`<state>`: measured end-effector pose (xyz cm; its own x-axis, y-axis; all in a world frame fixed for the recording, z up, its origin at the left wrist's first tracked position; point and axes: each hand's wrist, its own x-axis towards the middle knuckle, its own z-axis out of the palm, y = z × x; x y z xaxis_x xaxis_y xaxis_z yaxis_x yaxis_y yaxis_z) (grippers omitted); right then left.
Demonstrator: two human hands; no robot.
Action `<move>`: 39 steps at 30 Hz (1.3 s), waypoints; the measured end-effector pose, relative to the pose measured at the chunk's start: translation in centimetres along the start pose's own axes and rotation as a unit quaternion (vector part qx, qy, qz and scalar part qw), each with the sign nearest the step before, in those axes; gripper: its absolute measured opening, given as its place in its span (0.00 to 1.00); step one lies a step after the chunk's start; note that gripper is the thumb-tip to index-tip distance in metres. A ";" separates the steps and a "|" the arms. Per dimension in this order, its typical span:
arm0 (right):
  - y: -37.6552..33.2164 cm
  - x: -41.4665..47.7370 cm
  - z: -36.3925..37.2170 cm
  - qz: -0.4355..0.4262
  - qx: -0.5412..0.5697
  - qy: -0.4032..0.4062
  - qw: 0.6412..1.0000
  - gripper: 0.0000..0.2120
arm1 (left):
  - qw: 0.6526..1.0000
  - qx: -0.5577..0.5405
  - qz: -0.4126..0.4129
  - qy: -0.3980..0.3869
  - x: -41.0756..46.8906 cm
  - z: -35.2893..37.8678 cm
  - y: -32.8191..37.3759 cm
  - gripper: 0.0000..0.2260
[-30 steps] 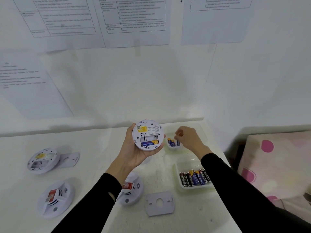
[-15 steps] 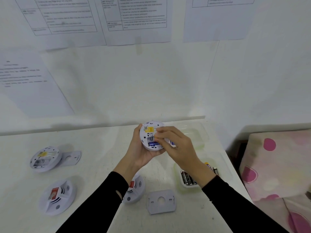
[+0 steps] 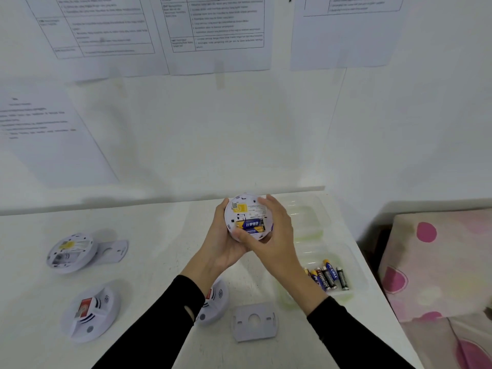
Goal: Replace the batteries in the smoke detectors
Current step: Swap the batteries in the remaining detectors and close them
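Filling the upper half of the view, a white wall [image 3: 239, 134] is carrying printed sheets [image 3: 213, 30] whose text is too blurred to read. Below it a white table [image 3: 159, 267] is stretching across the scene, and a pink spotted fabric [image 3: 436, 262] is lying just beside its right edge.

A person in black sleeves [image 3: 165, 328] is reaching both arms over the table and holding a round white smoke detector [image 3: 246, 206] above it, back side towards the camera. The left hand [image 3: 222, 249] is cupping the detector from below and from the left, fingers curled round its rim. The right hand [image 3: 278, 235] is clamping it from the right, fingers curving over the top edge and thumb pressing at the lower edge. A blue and yellow battery [image 3: 251, 226] is sitting in the detector's open bay.

A clear plastic tray [image 3: 356, 262] is resting along the table's right side, and loose batteries [image 3: 328, 276] are lying side by side in its nearer compartment.

At far left an upturned detector [image 3: 70, 253] is lying against a mounting plate [image 3: 114, 251]. Nearer, a face-up detector [image 3: 90, 314] is resting on the table. A third detector [image 3: 215, 302] is showing partly from under the left forearm, with a second mounting plate [image 3: 254, 322] lying flat just to its right.
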<state>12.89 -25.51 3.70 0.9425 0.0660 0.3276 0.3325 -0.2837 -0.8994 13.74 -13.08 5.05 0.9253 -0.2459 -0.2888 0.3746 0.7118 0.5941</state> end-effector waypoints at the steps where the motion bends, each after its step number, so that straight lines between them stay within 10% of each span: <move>1: 0.0 -0.1 0.3 0.043 0.029 0.005 0.999 0.39 | 1.000 0.004 0.001 0.000 0.0 0.1 -0.1 0.25; 19: -1.4 0.3 0.1 0.186 0.296 -0.027 0.937 0.34 | 0.999 -0.027 -0.023 -0.025 1.5 -1.6 -1.1 0.28; 29: 0.3 -7.5 -1.7 0.025 0.097 -0.110 0.989 0.17 | 1.000 0.001 0.004 0.010 -1.5 -2.9 2.0 0.23; 34: 5.9 -11.2 -2.2 -0.110 -0.124 -0.355 0.920 0.24 | 1.000 -0.011 -0.002 0.022 -2.7 -3.9 2.3 0.25; 39: 6.5 -10.8 -2.7 -0.138 -0.164 -0.372 0.903 0.27 | 1.000 -0.025 -0.004 0.018 -3.4 -4.4 2.1 0.28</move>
<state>4.80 -30.64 -4.85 0.6276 0.7674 0.1313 0.6451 -0.4182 -0.6395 11.13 -7.89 3.97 0.9190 -0.2293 -0.3208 0.3782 0.7425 0.5528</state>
